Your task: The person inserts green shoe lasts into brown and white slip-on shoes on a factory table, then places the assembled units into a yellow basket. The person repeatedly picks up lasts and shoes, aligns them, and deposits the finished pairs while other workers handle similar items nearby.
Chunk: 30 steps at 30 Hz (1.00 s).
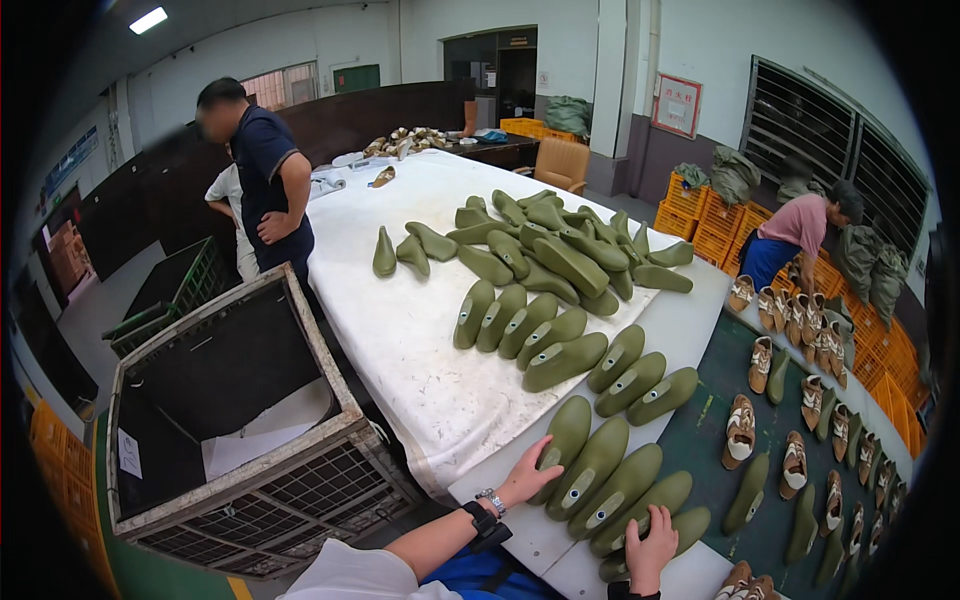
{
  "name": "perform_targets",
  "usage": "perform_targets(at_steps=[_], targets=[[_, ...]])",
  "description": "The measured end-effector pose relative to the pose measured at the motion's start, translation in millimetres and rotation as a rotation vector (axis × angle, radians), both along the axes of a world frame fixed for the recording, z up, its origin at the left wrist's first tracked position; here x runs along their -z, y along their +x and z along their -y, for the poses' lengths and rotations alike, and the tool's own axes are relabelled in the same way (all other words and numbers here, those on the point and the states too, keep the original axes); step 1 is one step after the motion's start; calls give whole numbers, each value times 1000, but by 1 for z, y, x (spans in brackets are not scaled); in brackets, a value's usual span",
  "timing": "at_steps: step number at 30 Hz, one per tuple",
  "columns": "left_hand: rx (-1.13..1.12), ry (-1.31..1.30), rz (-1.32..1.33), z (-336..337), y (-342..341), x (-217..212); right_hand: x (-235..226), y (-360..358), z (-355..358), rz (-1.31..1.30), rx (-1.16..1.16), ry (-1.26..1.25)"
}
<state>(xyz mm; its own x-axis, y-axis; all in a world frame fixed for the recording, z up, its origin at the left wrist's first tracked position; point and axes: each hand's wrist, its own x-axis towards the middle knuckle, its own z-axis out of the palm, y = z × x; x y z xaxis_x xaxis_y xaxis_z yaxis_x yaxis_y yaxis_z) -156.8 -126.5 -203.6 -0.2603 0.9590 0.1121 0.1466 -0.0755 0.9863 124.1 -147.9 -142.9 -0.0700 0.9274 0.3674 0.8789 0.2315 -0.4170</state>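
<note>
Lining up green shoe lasts (600, 480) at table's near edge.
L hand (527, 476) flat, fingers spread on end last; R hand (652, 540) open, resting on another. Several rows done; far pile (560, 245) unsorted.

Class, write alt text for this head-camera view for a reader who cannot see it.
A person's left hand and right hand rest on a row of olive-green plastic shoe lasts on a long white-covered table. More lasts lie in rows and a heap beyond; a wire-mesh crate stands at left.
</note>
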Motion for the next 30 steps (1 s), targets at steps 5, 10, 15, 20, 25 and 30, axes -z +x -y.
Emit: perform_targets(at_steps=[5, 10, 15, 20, 25, 30], targets=[[-5, -7, -4, 0, 0, -1, 2, 1, -1, -20, 5, -26], [3, -6, 10, 2, 0, -3, 6, 4, -2, -29, -13, -10], [26, -3, 27, 0, 0, -3, 6, 3, -3, -12, 7, 2], [-18, 3, -48, 1, 4, -7, -12, 3, 2, 41, -49, -60], [-9, -19, -5, 1, 4, -5, -23, 0, 6, 108, -51, -9], [5, -34, -22, 2, 5, -10, -18, 3, 2, 114, -68, 24]])
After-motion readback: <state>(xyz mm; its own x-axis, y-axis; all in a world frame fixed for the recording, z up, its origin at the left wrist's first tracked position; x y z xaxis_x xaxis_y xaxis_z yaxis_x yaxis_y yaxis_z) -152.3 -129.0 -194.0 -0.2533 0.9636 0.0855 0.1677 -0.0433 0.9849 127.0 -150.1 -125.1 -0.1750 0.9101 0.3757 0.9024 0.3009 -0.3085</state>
